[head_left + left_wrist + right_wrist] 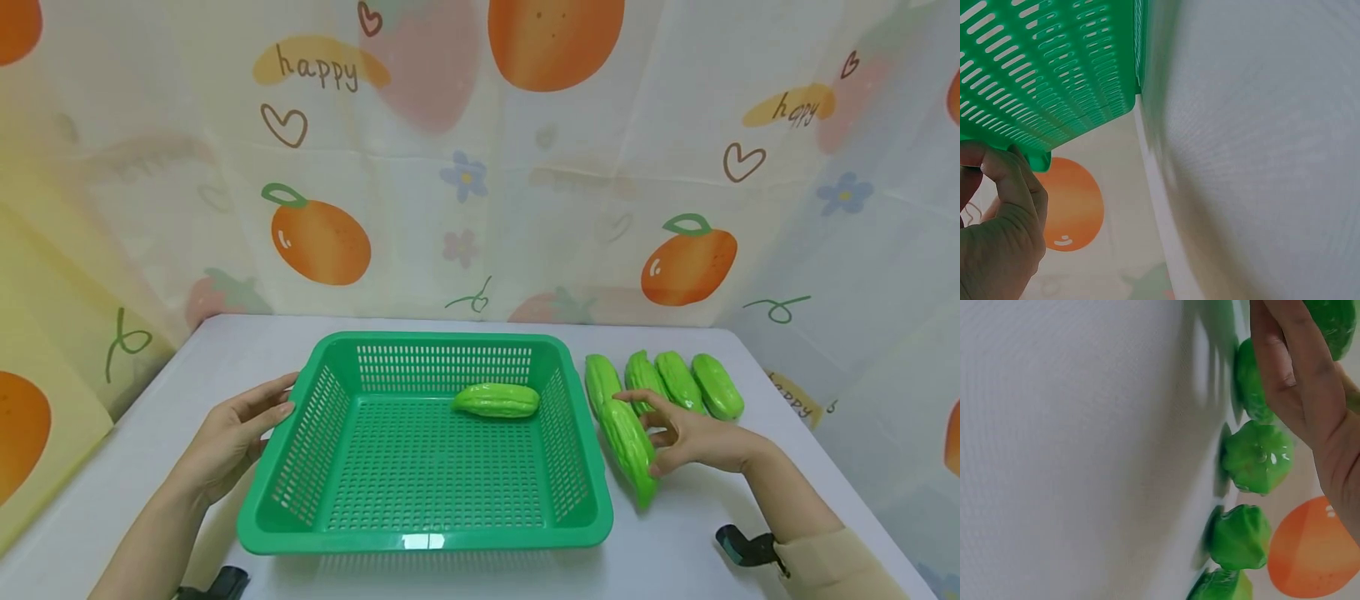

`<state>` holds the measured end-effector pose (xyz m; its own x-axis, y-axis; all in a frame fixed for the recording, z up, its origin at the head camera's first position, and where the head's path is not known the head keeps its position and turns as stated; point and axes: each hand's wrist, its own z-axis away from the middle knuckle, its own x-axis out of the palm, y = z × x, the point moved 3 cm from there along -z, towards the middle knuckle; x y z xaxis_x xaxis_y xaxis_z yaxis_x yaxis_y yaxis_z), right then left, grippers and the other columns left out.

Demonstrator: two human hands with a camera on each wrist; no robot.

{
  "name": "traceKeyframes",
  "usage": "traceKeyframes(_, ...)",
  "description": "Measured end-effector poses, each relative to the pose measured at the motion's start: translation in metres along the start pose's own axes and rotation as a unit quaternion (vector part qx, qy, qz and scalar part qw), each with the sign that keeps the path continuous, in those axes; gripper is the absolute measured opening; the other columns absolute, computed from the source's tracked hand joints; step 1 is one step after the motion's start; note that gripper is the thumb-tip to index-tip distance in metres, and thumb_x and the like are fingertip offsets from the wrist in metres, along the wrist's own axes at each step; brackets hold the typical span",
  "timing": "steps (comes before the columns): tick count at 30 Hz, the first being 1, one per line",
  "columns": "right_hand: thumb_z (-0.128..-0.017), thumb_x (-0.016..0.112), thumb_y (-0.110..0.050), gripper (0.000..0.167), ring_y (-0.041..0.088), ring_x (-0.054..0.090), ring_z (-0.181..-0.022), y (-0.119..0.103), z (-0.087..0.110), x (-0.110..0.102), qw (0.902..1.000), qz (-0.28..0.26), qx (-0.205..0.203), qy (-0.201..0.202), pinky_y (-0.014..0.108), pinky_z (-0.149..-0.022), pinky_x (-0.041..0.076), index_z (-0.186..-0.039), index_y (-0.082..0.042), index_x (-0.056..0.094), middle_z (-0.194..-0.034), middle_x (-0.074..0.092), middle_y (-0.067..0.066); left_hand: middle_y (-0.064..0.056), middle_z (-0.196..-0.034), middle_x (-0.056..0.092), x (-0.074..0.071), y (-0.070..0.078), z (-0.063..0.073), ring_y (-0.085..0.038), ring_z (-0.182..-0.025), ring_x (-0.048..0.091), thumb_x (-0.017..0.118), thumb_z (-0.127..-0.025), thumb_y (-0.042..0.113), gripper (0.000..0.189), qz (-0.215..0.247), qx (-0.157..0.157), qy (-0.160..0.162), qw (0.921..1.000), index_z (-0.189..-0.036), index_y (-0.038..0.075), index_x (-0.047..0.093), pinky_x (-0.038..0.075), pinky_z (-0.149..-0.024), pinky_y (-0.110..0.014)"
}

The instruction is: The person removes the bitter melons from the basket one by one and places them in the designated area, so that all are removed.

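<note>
My left hand (242,429) grips the left rim of a green plastic basket (426,543), its fingers curled at the rim in the left wrist view. In the right of the basket lies one bitter melon (497,401), light green and ribbed. Just outside the basket's right wall, my right hand (693,433) holds another bitter melon (628,446) between thumb and fingers, its lower end pointing toward me. Behind the held one lies a further bitter melon (602,379). In the right wrist view, the right hand (1316,381) covers part of the held melon (1335,325).
Three more bitter melons lie side by side at the back right of the white table (675,550), the outermost melon (717,386) near its right edge. A printed cloth (480,167) hangs behind the table. Dark wrist cameras sit below both hands.
</note>
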<state>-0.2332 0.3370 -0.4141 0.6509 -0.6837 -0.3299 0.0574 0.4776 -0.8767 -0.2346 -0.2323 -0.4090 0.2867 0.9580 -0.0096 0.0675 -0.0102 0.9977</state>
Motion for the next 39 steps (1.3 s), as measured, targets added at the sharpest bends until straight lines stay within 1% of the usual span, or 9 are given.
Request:
traceKeyframes(7, -0.077, 0.075, -0.008, 0.096, 0.033, 0.052, -0.115, -0.0011, 0.0024, 0.0027, 0.9995, 0.022, 0.02, -0.008, 0.037, -0.086, 0.055, -0.153, -0.023, 0.018, -0.138, 0.026, 0.028, 0.009, -0.11, 0.065, -0.0006, -0.0008, 0.0003, -0.004, -0.088, 0.07, 0.052, -0.102, 0.011, 0.049, 0.002, 0.001, -0.001, 1.0, -0.15, 0.009, 0.041, 0.062, -0.073, -0.024)
traceKeyframes(11, -0.078, 0.075, -0.008, 0.095, 0.031, 0.053, -0.11, -0.0017, 0.0021, 0.0048, 0.9991, 0.03, 0.023, -0.016, 0.037, -0.086, 0.056, -0.153, -0.021, 0.019, -0.132, 0.03, 0.026, 0.009, -0.11, 0.064, -0.0006, -0.0006, 0.0003, -0.003, -0.089, 0.07, 0.052, -0.102, 0.012, 0.05, 0.0, 0.001, -0.001, 1.0, -0.151, 0.009, 0.039, 0.062, -0.073, -0.024)
traceKeyframes(18, -0.077, 0.077, -0.012, 0.095, 0.029, 0.053, -0.104, 0.0021, -0.0014, 0.0061, 0.9975, 0.065, 0.028, -0.009, 0.036, -0.083, 0.052, -0.154, -0.02, 0.022, -0.13, 0.038, 0.022, 0.009, -0.111, 0.065, 0.0001, 0.0002, 0.0006, -0.004, -0.089, 0.07, 0.052, -0.102, 0.012, 0.05, -0.002, 0.002, -0.001, 1.0, -0.15, 0.008, 0.04, 0.062, -0.074, -0.024)
traceKeyframes(26, -0.078, 0.076, -0.012, 0.096, 0.026, 0.055, -0.096, 0.0034, -0.0032, 0.0065, 0.9975, 0.064, 0.028, -0.009, 0.034, -0.079, 0.051, -0.155, -0.019, 0.02, -0.12, 0.046, 0.019, 0.009, -0.111, 0.065, 0.0003, 0.0004, 0.0006, -0.004, -0.089, 0.07, 0.053, -0.102, 0.012, 0.05, -0.004, 0.0, -0.001, 1.0, -0.151, 0.008, 0.039, 0.061, -0.074, -0.024)
traceKeyframes(31, -0.08, 0.076, -0.011, 0.093, 0.025, 0.057, -0.093, 0.0005, -0.0014, 0.0072, 0.998, 0.057, 0.026, -0.008, 0.033, -0.078, 0.053, -0.155, -0.017, 0.02, -0.116, 0.046, 0.019, 0.009, -0.11, 0.065, 0.0001, 0.0, 0.0003, -0.004, -0.089, 0.07, 0.052, -0.102, 0.012, 0.049, 0.0, 0.001, 0.0, 1.0, -0.15, 0.009, 0.041, 0.062, -0.074, -0.024)
traceKeyframes(34, -0.081, 0.076, -0.012, 0.091, 0.024, 0.059, -0.092, 0.0, -0.0006, 0.0074, 0.9981, 0.053, 0.03, -0.005, 0.033, -0.079, 0.054, -0.154, -0.017, 0.021, -0.115, 0.046, 0.018, 0.009, -0.109, 0.065, -0.0001, -0.0003, 0.0002, -0.003, -0.088, 0.07, 0.052, -0.102, 0.012, 0.049, 0.001, 0.001, 0.002, 1.0, -0.15, 0.009, 0.041, 0.062, -0.073, -0.024)
traceKeyframes(39, -0.082, 0.076, -0.015, 0.089, 0.025, 0.059, -0.096, -0.001, 0.0009, 0.0075, 0.998, 0.054, 0.032, -0.001, 0.033, -0.08, 0.055, -0.153, -0.016, 0.022, -0.119, 0.045, 0.02, 0.009, -0.109, 0.065, -0.0002, -0.001, 0.0, -0.003, -0.088, 0.07, 0.053, -0.102, 0.012, 0.049, 0.0, -0.004, 0.006, 1.0, -0.15, 0.01, 0.041, 0.061, -0.073, -0.024)
